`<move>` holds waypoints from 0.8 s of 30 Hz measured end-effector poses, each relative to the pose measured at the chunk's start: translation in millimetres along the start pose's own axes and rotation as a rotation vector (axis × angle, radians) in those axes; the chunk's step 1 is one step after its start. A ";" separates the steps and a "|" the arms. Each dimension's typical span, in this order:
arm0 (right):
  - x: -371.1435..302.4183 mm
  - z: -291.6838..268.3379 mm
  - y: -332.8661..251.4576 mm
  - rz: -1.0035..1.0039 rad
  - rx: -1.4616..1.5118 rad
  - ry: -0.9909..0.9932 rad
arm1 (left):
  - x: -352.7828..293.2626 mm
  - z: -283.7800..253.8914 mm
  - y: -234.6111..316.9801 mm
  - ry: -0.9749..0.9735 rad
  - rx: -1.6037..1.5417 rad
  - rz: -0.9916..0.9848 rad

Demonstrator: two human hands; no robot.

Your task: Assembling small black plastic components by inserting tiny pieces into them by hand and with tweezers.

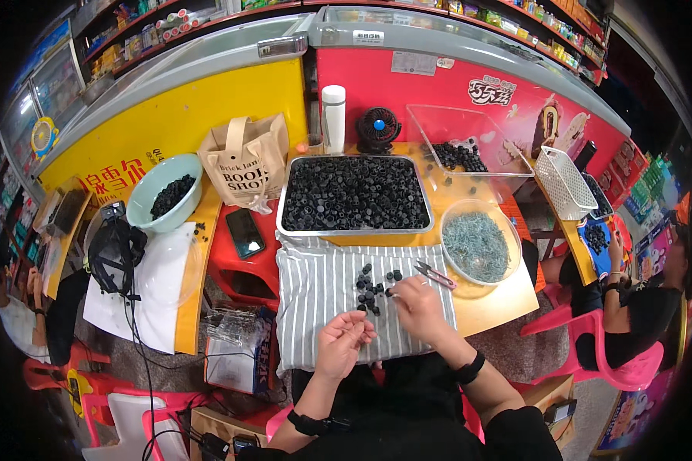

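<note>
My right hand (421, 311) is closed in a pinch, with a small black round part (390, 293) at its fingertips. Beside it, my left hand (345, 342) is turned palm up, thumb and curled fingers together; whatever they may hold is too small to make out. Both hands are over a grey-and-white striped cloth (315, 292). Just beyond the fingers lies a loose group of small black round parts (367, 286). Thread snips with pink handles (437, 275) rest at the cloth's right edge. A metal tray (354, 231) full of similar black parts stands behind the cloth.
Right of the tray are a round clear tub (444, 253) of thin blue-grey pieces and a clear bin (469, 109) with black parts. A white bottle (334, 119), a fan (378, 129) and a paper bag (242, 161) stand behind. A phone (245, 233) lies left on a red stool. People sit at both sides.
</note>
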State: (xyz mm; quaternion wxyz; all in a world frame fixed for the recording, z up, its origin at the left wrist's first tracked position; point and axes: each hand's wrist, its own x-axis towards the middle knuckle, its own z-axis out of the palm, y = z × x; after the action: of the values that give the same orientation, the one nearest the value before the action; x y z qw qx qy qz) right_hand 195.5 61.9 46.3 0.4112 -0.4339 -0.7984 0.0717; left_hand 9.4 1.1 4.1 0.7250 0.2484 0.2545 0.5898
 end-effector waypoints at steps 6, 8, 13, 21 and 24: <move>21.2 2.4 0.6 0.001 -0.012 -0.093 | -0.5 0.7 -0.6 -0.007 0.012 0.001; 27.6 5.2 -2.6 -0.087 -0.131 -0.192 | -0.9 2.1 -2.1 -0.008 0.009 0.009; 20.1 7.5 -4.2 -0.069 -0.065 -0.216 | -1.9 -0.2 -5.3 0.017 -0.014 -0.010; -17.0 -6.9 -52.5 -0.165 -0.018 -0.178 | 0.3 1.1 -1.5 -0.021 0.008 -0.026; -13.1 -15.4 -51.0 -0.073 0.088 -0.193 | -0.6 -0.6 -0.8 -0.036 0.026 -0.032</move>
State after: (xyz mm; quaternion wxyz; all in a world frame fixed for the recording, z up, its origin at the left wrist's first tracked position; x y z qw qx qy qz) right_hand 178.0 17.0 72.6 0.3534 -0.3771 -0.8457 0.1331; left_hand 9.5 0.4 3.2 0.7356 0.2643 0.2528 0.5702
